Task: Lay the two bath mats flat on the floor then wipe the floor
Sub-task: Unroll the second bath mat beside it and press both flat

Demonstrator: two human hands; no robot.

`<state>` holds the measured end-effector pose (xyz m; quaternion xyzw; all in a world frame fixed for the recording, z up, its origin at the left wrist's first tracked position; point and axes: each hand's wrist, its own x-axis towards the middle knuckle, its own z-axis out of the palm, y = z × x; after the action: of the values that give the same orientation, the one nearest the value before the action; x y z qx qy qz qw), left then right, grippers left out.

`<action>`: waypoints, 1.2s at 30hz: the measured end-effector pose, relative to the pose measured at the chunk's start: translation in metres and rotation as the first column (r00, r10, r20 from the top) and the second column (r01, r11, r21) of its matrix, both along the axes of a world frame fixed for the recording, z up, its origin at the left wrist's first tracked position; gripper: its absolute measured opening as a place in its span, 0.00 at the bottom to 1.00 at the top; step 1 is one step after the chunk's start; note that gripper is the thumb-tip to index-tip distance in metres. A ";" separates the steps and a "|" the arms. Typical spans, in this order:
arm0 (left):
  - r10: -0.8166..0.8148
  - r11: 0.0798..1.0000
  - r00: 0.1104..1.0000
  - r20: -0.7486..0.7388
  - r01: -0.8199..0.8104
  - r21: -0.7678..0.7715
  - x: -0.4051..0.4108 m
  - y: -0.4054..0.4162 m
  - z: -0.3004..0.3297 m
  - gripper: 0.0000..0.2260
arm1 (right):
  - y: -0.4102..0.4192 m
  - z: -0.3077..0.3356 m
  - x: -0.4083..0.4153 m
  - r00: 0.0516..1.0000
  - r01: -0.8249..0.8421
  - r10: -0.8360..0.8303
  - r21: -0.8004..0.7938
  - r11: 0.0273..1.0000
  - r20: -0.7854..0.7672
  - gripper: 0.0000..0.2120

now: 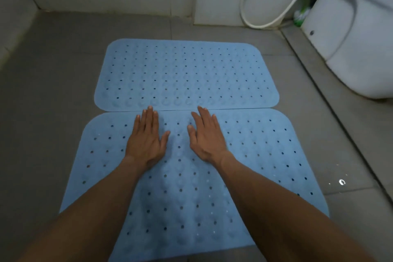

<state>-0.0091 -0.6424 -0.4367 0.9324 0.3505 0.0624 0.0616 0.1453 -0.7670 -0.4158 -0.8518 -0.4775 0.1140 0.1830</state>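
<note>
Two light blue perforated bath mats lie flat on the grey tiled floor (pixel 49 83), long edges meeting. The far mat (pixel 185 72) sits toward the back wall. The near mat (pixel 255 155) lies under my arms. My left hand (pixel 146 140) rests palm down on the near mat close to the seam, fingers straight and together. My right hand (pixel 207 136) lies flat beside it, a hand's width to the right, fingertips almost at the seam. Neither hand holds anything. No cloth or wiping tool is in view.
A white toilet (pixel 357 49) stands at the right on a raised tile step (pixel 314 83). A white hose (pixel 265 17) loops against the back wall beside a green-bristled brush (pixel 299 17). White tiled walls close the back and left. Wet glints show on the floor (pixel 341 182).
</note>
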 end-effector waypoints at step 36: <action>0.047 0.978 0.999 -0.027 -0.051 -0.200 0.197 -0.124 -0.022 0.35 | -0.102 -0.034 0.175 0.980 0.126 -0.102 -0.137 0.983 0.169 0.28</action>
<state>0.1880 -0.7661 -0.4589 0.9132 0.3785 0.0179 0.1498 0.3200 -0.8695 -0.4500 -0.8954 -0.4313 0.0689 0.0868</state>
